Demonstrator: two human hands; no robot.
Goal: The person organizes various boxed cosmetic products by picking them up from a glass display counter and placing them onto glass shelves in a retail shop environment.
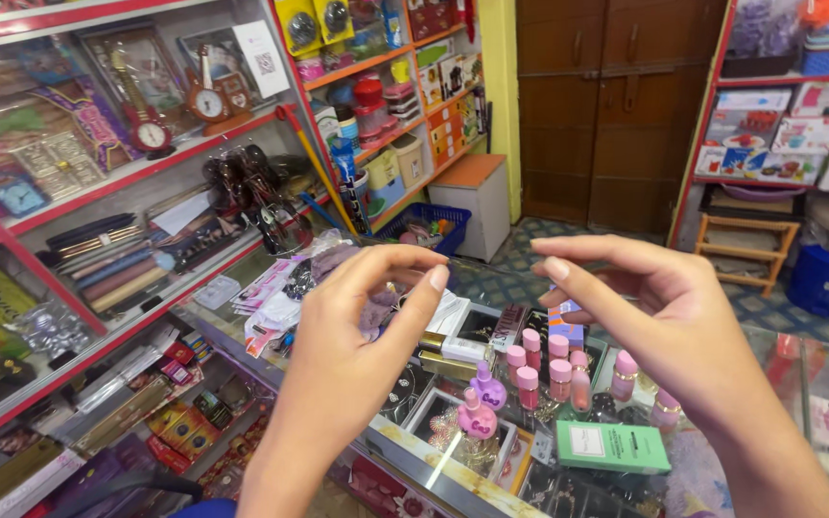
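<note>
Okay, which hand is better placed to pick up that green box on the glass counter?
Probably the right hand: it hovers almost directly above the green box. The left hand is farther off, over the counter's left end, fingers pinched together.

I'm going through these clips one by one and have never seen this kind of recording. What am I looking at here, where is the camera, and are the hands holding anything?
There is no machine here, just a person's two bare hands. The single picture comes from a camera worn on the person's head, looking down and forward inside a small shop. The left hand and right hand are raised above a glass counter, fingers curled with thumb and fingertips close together. Whether either pinches something small cannot be told. On the counter below lie small pink bottles, a green box and flat packets. Shelves on the left hold clocks and boxed goods. A wooden door stands behind.
</note>
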